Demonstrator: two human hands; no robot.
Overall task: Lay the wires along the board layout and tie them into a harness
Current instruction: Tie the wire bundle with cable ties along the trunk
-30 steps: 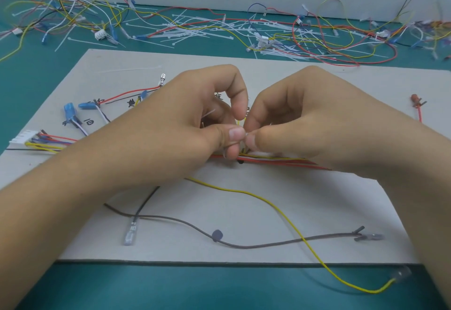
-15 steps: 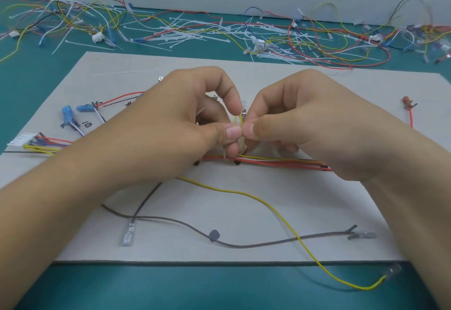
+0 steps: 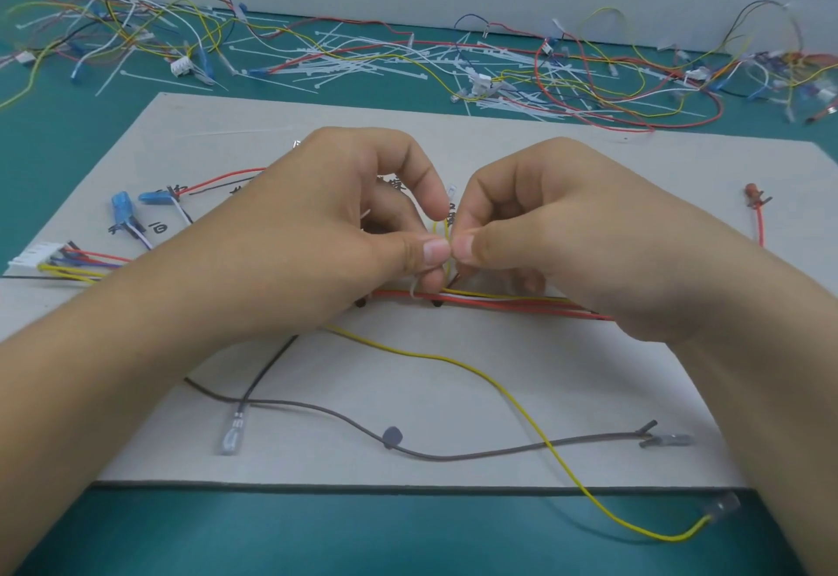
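A grey layout board (image 3: pixel 521 376) lies flat in front of me. A bundle of red and yellow wires (image 3: pixel 508 301) runs left to right across its middle. Above that bundle my left hand (image 3: pixel 344 230) and my right hand (image 3: pixel 557 230) meet thumb to thumb. Both pinch a short upright yellow wire (image 3: pixel 446 235) with a clear terminal at its top. A white cable tie end (image 3: pixel 413 290) pokes out under my left fingers. A long yellow wire (image 3: pixel 521 398) trails off the board's front edge. A grey wire (image 3: pixel 444 455) curves along the front.
Blue terminals (image 3: pixel 122 208) and a white connector (image 3: pixel 34 255) sit at the board's left. A red terminal (image 3: pixel 752 194) lies at the right edge. Along the back of the green mat (image 3: pixel 68 131), by the wall, lie several loose white cable ties (image 3: pixel 362 58) and tangled wires.
Both hands have risen slightly off the wire bundle, still pinched together. The short yellow wire now shows upright between the thumbs.
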